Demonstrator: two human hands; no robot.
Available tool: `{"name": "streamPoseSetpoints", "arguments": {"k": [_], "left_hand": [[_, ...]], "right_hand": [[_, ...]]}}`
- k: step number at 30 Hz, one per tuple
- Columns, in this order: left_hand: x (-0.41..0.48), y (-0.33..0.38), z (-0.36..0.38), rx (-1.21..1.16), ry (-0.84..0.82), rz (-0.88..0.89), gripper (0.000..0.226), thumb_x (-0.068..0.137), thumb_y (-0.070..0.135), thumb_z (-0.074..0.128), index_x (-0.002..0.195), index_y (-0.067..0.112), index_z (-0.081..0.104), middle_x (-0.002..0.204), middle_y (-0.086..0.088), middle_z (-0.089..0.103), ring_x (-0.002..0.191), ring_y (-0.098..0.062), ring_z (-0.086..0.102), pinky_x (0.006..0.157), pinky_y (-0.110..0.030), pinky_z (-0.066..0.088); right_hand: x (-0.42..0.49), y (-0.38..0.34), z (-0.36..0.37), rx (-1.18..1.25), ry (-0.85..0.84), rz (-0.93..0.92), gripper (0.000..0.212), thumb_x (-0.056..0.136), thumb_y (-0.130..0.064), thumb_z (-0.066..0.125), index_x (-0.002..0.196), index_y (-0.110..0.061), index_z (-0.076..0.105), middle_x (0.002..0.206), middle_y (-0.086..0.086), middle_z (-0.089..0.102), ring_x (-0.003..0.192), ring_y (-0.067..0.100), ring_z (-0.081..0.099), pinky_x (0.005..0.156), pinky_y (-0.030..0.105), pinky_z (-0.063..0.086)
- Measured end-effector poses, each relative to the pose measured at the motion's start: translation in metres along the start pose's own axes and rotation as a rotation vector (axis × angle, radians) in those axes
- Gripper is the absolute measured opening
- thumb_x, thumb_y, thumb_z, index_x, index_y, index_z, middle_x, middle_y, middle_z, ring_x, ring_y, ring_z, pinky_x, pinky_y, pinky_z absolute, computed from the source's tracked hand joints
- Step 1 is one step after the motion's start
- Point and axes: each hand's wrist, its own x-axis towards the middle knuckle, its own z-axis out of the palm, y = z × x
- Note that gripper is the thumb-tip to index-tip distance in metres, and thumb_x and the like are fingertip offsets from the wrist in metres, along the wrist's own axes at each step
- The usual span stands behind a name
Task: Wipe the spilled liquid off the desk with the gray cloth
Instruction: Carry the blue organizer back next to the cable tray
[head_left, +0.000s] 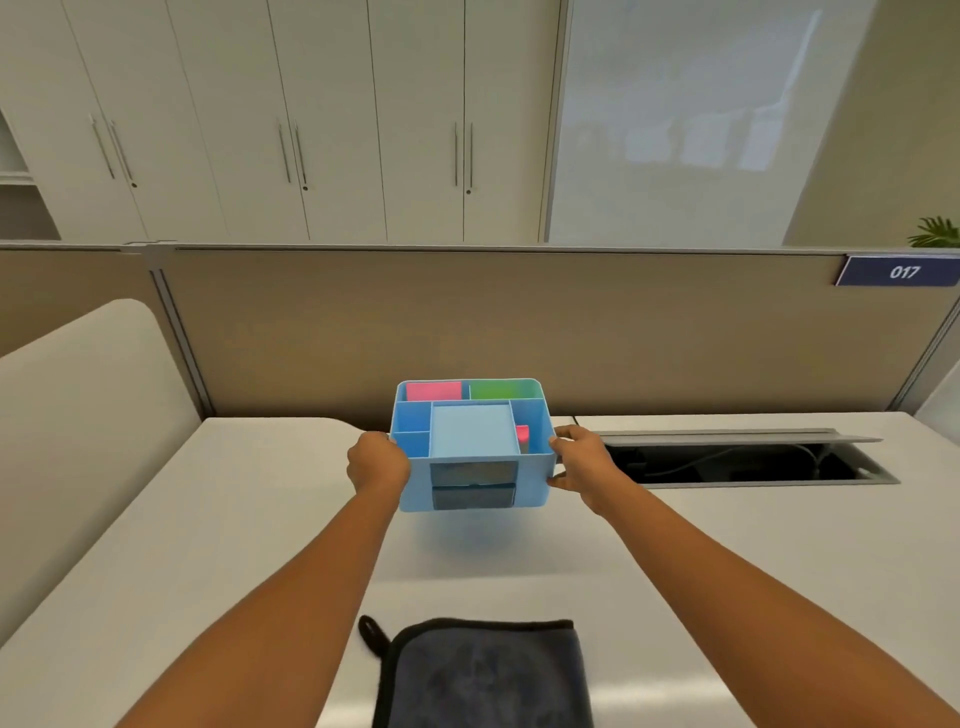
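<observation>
Table: a white table (218, 545), smooth and faintly glossy, with a rounded far-left corner; a soft blue reflection lies on it under the organizer.
Cable hatch: a long rectangular cable hatch (748, 462) is cut into the table at the right, its grey metal lid propped open over a dark cavity with cables inside.
Partition: a beige fabric-covered partition (467, 322) with a grey metal frame stands along the far edge of the table.
Number plate: a dark blue number plate (898, 271) reading 017 sits at the partition's upper right.
Room: white flat-fronted cabinets (291, 119) with slim vertical metal handles fill the back wall; a frosted glass panel (691, 119) stands to their right, and green plant leaves (935, 234) show past the partition at far right.
Side panel: a white side panel (88, 395) with a rounded top rises at the left of the table.
Gray cloth: the gray cloth (488, 675) lies flat on the near edge of the table, between the two forearms; plush dark pile, black stitched border, a black hanging loop at its upper-left corner.
Organizer: a light blue plastic organizer (472, 441) with rounded corners and several compartments, apparently lifted just clear of the table; pink and green pads stand in the back compartments, a pink-tipped item in the right one, and two drawer fronts face the camera.
Left hand: the left hand (378, 465) is curled against the organizer's left wall, gripping it.
Right hand: the right hand (582, 462) grips the right wall, thumb over the rim, fingers beneath.
Spill: no liquid can be made out on the table.
</observation>
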Motion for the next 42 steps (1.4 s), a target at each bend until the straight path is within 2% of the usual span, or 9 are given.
{"name": "streamPoseSetpoints", "arguments": {"k": [5, 13, 18, 21, 26, 29, 33, 38, 42], "left_hand": [[0.002, 0.018, 0.060, -0.022, -0.045, -0.003, 0.017, 0.093, 0.021, 0.051, 0.087, 0.004, 0.050, 0.107, -0.021, 0.063, 0.099, -0.031, 0.062, 0.080, -0.034, 0.051], [0.014, 0.023, 0.104, 0.009, -0.044, -0.008, 0.020, 0.093, 0.020, 0.050, 0.090, 0.001, 0.053, 0.107, -0.021, 0.064, 0.098, -0.030, 0.062, 0.084, -0.035, 0.052], [0.023, 0.025, 0.117, 0.031, -0.042, -0.009, 0.023, 0.093, 0.018, 0.050, 0.099, -0.003, 0.057, 0.108, -0.022, 0.063, 0.093, -0.029, 0.061, 0.085, -0.035, 0.052], [0.025, 0.023, 0.122, 0.045, -0.050, -0.017, 0.026, 0.093, 0.019, 0.050, 0.105, -0.003, 0.057, 0.109, -0.022, 0.063, 0.099, -0.030, 0.062, 0.085, -0.034, 0.052], [0.026, 0.025, 0.127, 0.073, -0.058, -0.005, 0.016, 0.093, 0.019, 0.050, 0.091, 0.003, 0.051, 0.109, -0.021, 0.062, 0.100, -0.030, 0.061, 0.086, -0.033, 0.051], [0.027, 0.025, 0.129, 0.078, -0.070, -0.006, 0.023, 0.094, 0.020, 0.049, 0.100, -0.001, 0.055, 0.110, -0.021, 0.063, 0.095, -0.028, 0.061, 0.087, -0.033, 0.051], [0.027, 0.027, 0.132, 0.088, -0.067, 0.004, 0.016, 0.094, 0.019, 0.048, 0.088, 0.005, 0.045, 0.112, -0.022, 0.062, 0.102, -0.030, 0.061, 0.088, -0.033, 0.050], [0.030, 0.028, 0.137, 0.095, -0.065, 0.019, 0.014, 0.094, 0.018, 0.048, 0.091, 0.004, 0.048, 0.113, -0.022, 0.062, 0.103, -0.031, 0.060, 0.088, -0.033, 0.050], [0.032, 0.026, 0.139, 0.099, -0.066, 0.021, 0.028, 0.094, 0.018, 0.048, 0.110, -0.004, 0.055, 0.114, -0.022, 0.061, 0.104, -0.031, 0.060, 0.088, -0.033, 0.050]], "right_hand": [[0.044, 0.007, -0.036, 0.030, 0.046, 0.039, 0.037, 0.097, -0.013, 0.045, 0.134, -0.008, 0.045, 0.134, 0.016, 0.050, 0.123, 0.032, 0.050, 0.098, 0.050, 0.046], [0.082, 0.017, -0.051, 0.046, 0.051, 0.052, 0.037, 0.097, -0.014, 0.044, 0.134, -0.008, 0.045, 0.136, 0.015, 0.050, 0.124, 0.033, 0.049, 0.099, 0.049, 0.045], [0.099, 0.022, -0.050, 0.067, 0.056, 0.070, 0.038, 0.097, -0.014, 0.044, 0.135, -0.007, 0.045, 0.137, 0.016, 0.048, 0.126, 0.033, 0.048, 0.099, 0.049, 0.045], [0.106, 0.025, -0.050, 0.074, 0.067, 0.086, 0.039, 0.096, -0.014, 0.045, 0.135, -0.008, 0.045, 0.138, 0.016, 0.048, 0.127, 0.034, 0.047, 0.100, 0.049, 0.044], [0.112, 0.030, -0.050, 0.066, 0.079, 0.091, 0.039, 0.096, -0.015, 0.045, 0.135, -0.008, 0.045, 0.136, 0.016, 0.050, 0.125, 0.034, 0.048, 0.100, 0.048, 0.045], [0.115, 0.032, -0.052, 0.057, 0.091, 0.083, 0.038, 0.097, -0.017, 0.045, 0.134, -0.008, 0.046, 0.135, 0.016, 0.050, 0.124, 0.034, 0.049, 0.100, 0.047, 0.046], [0.119, 0.035, -0.054, 0.049, 0.106, 0.072, 0.039, 0.096, -0.022, 0.045, 0.133, -0.009, 0.047, 0.133, 0.015, 0.052, 0.122, 0.034, 0.051, 0.098, 0.047, 0.047], [0.123, 0.038, -0.055, 0.054, 0.113, 0.069, 0.038, 0.096, -0.025, 0.045, 0.131, -0.010, 0.049, 0.130, 0.015, 0.054, 0.120, 0.033, 0.052, 0.096, 0.045, 0.049], [0.126, 0.038, -0.054, 0.070, 0.130, 0.077, 0.038, 0.095, -0.028, 0.046, 0.129, -0.010, 0.049, 0.128, 0.016, 0.055, 0.118, 0.033, 0.054, 0.095, 0.043, 0.050]]}}
